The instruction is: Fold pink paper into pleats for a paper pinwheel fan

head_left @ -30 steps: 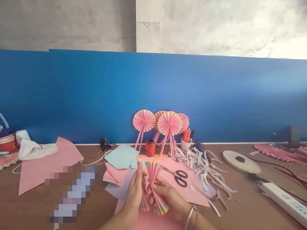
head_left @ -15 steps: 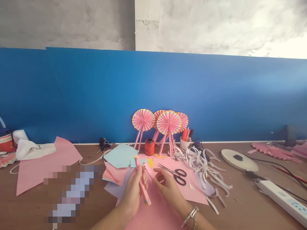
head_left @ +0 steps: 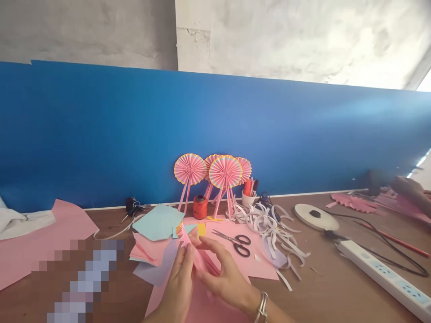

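Observation:
My left hand [head_left: 180, 276] is closed on a pleated strip of pink paper [head_left: 206, 264], its folds partly spread and its upper end edged in yellow. Across the strip, the thumb and fingers of my right hand [head_left: 226, 274] pinch its other side; a metal bracelet circles that wrist. Just beyond my right hand, scissors [head_left: 237, 242] with dark handles lie on pink paper sheets [head_left: 266, 271]. Several finished pink paper fans [head_left: 225, 172] stand on folded legs against the blue panel, beside an orange-red spool of thread [head_left: 200, 207].
White curled paper strips [head_left: 269, 224] are heaped right of the fans, near a white cup [head_left: 248, 198]. Blue sheets [head_left: 160, 222] and keys [head_left: 133, 205] lie left. A power strip [head_left: 384, 273] and round white lid [head_left: 315, 217] are right. Another person's hand [head_left: 407, 186] shows far right.
The folded strip has been partly fanned open between my hands, and my right hand has come onto it. The view has turned right, bringing another person's hand into sight.

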The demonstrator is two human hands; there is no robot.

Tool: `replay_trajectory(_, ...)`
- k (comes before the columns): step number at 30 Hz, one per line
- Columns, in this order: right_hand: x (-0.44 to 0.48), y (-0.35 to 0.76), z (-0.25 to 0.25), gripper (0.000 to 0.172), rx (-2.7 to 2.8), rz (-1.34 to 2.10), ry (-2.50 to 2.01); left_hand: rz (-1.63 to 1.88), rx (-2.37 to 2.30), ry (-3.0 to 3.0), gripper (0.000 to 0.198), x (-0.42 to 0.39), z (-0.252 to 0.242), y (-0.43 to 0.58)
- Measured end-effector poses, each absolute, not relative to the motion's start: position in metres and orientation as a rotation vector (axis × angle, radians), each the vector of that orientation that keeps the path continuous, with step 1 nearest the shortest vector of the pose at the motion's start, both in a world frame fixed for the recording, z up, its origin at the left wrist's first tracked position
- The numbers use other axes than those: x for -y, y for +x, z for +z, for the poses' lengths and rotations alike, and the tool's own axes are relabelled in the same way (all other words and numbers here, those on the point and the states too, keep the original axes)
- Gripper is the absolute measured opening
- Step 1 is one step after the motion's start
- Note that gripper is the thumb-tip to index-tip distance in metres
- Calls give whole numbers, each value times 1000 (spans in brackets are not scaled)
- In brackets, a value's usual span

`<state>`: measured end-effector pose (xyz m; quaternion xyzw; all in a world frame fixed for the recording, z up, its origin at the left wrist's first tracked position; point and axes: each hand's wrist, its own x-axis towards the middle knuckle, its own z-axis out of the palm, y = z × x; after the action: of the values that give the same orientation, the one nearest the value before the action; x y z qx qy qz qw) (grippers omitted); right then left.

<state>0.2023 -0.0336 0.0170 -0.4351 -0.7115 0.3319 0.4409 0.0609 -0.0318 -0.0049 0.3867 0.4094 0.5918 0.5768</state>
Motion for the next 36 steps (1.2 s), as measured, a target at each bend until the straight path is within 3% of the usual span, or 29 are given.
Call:
replay_trajectory(3, 30, 205, 24, 12, 1755, 808, -1103, 1381, -969, 871, 45, 31, 13, 63)
replay_trajectory(8, 17, 221, 29, 18, 1621, 1052, -1095, 1429, -903, 828, 40, 16, 38, 57)
replay_trajectory(14, -3, 235, 20, 24, 1427, 1327, -1004, 1448, -975, 796, 30, -6, 34, 43)
replay_trajectory(31, -14, 255, 22, 35, 1222, 1273, -1106, 1306, -1061, 874, 63, -13, 31, 34)
replay_trajectory(36, -15, 255, 19, 31, 1241, 1242, -1065, 1352, -1067, 919, 50, -10, 32, 35)
